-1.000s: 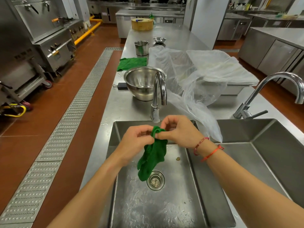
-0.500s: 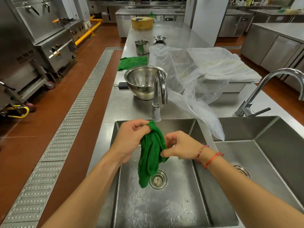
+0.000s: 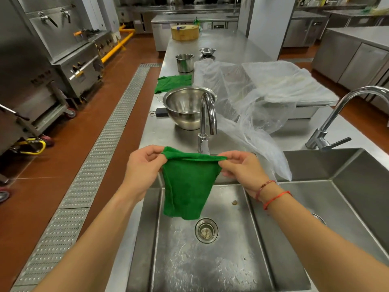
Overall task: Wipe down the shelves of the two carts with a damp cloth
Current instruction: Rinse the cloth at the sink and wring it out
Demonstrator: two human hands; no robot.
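Two hands stretch a green cloth (image 3: 187, 186) by its top corners: the left hand (image 3: 143, 167) pinches one corner with thumb and curled fingers, the right hand (image 3: 242, 169) pinches the other, and both forearms reach forward. Below the grip the cloth hangs over the sink (image 3: 210, 270), its hem above the drain (image 3: 206, 230). The faucet (image 3: 207, 119) stands just behind. Panel markings far left are too blurred to read.

Cloth (image 3: 187, 186) over sink (image 3: 210, 266); bowl (image 3: 185, 108) behind faucet (image 3: 207, 121).
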